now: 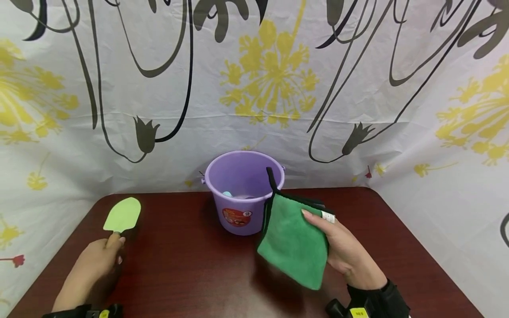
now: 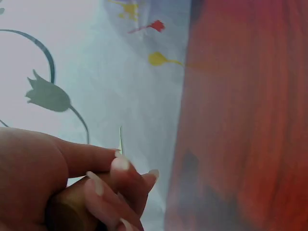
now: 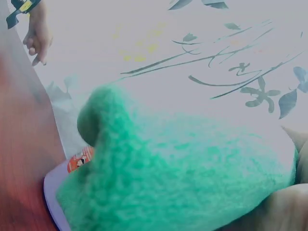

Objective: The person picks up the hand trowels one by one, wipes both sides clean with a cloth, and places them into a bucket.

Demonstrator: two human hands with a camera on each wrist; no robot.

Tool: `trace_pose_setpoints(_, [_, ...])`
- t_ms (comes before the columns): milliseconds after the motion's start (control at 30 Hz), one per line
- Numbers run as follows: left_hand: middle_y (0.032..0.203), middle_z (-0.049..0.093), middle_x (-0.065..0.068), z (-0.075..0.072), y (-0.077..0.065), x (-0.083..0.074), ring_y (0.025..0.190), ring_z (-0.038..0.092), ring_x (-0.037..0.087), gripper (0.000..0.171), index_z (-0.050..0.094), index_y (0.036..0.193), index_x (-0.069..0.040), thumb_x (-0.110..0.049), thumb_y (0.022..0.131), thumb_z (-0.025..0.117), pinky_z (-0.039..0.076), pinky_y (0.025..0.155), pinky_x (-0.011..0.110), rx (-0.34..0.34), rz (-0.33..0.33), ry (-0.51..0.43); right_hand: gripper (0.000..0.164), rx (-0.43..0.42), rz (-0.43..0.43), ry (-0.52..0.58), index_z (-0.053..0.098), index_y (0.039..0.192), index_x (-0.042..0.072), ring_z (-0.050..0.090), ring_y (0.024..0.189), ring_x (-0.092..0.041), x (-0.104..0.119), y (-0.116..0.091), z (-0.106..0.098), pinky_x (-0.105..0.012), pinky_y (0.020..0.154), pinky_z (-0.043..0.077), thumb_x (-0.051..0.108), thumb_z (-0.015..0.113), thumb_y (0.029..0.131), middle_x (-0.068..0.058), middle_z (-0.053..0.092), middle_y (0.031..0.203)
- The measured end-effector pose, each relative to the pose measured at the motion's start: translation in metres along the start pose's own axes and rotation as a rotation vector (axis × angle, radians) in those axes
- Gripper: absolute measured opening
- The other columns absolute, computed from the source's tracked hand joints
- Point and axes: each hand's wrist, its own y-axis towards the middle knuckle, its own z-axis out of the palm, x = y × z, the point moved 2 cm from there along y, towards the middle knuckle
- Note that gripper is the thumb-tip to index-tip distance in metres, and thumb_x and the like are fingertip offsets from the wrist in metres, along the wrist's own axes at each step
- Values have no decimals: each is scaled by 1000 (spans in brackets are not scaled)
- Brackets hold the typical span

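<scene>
Green cloth (image 1: 296,240) before purple bucket (image 1: 256,221), contents (image 1: 227,194) mostly hidden

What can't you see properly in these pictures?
- The light blue thing in the purple bucket: head view, the bucket's front hides most of it.
- How the right hand grips behind the green cloth: head view, the cloth covers it.
- The spatula's handle: head view, the left hand covers most of it.
- Words on the white tag: head view, too small.

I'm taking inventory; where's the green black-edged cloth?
Right of centre in the head view, the right hand grips the cloth, partly covering the round purple bucket.
</scene>
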Motion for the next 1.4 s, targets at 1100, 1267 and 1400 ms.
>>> trace_pose_setpoints(1100, [66,50,2,17,-55,-140,43,49,16,38,54,113,2,-34,110,41,48,43,36,-68,359,-559,45,-137,-308,141,34,152,26,57,124,-2,19,-20,16,-23,104,50,41,33,110,14,50,139])
trace_pose_setpoints(1267, [64,48,1,22,-62,-163,39,42,14,37,58,110,1,-33,109,44,42,37,35,-42,396,-586,45,-184,-409,188,32,154,26,53,129,-1,24,-19,24,-22,107,46,37,34,110,14,45,146])
trace_pose_setpoints(1400, [62,47,2,27,-65,-183,39,41,14,35,62,108,1,-31,108,47,41,37,36,16,450,-595,49,-292,-442,162,31,155,25,51,132,-2,28,-16,34,-23,109,45,41,37,109,13,44,150])
